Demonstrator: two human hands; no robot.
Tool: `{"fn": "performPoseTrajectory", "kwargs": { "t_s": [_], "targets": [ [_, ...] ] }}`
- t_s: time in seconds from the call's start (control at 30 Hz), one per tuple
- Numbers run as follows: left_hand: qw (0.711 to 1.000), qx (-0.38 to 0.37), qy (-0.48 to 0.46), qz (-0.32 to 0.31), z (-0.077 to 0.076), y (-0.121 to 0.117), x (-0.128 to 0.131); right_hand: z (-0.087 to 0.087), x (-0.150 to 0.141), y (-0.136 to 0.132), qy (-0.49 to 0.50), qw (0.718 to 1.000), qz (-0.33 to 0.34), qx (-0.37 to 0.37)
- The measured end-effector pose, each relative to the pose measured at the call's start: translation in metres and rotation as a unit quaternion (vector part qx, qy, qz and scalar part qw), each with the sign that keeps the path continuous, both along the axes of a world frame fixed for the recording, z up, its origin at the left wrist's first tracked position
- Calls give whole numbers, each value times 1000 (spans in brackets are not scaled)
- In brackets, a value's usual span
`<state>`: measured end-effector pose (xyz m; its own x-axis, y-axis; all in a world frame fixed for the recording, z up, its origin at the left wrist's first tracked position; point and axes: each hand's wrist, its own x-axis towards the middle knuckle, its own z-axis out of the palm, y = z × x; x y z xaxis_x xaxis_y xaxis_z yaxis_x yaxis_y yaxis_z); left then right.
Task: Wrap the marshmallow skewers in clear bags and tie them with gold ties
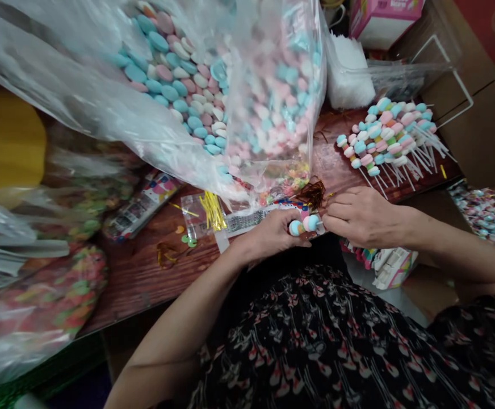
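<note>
Floral-print clothing point(311, 335) lies nearest the camera; at the table point(179, 272) edge beyond it, the half-closed left hand point(275, 233) grips a candy skewer point(314, 222), while the right hand point(360, 218) pinches closed beside it, exact hold unclear. Excess squeeze could crush the candies; an off-axis pull could bend the stick point(319, 224).

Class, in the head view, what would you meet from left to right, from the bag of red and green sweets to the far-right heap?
Bag of red and green sweets → yellow strips → left hand → right hand → far-right heap.
</note>
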<state>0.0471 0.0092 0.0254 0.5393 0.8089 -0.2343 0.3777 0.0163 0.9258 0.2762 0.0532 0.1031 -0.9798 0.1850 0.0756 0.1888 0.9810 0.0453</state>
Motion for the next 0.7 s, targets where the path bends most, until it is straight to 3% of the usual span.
{"fn": "performPoseTrajectory", "kwargs": {
  "t_s": [0.13,0.3,0.5,0.7],
  "targets": [
    [971,142,177,75,-2,-1,3,7,-2,-7,-102,989,-93,-50],
    [933,245,258,57,-5,-5,11,-1,-9,-12,-135,970,-188,-73],
    [935,292,192,58,-10,-6,1,-35,-4,-12,45,978,-195,-61],
    [885,274,372,56,-12,-12,-34,-75,11,-8,191,958,-194,-94]
  ]
}}
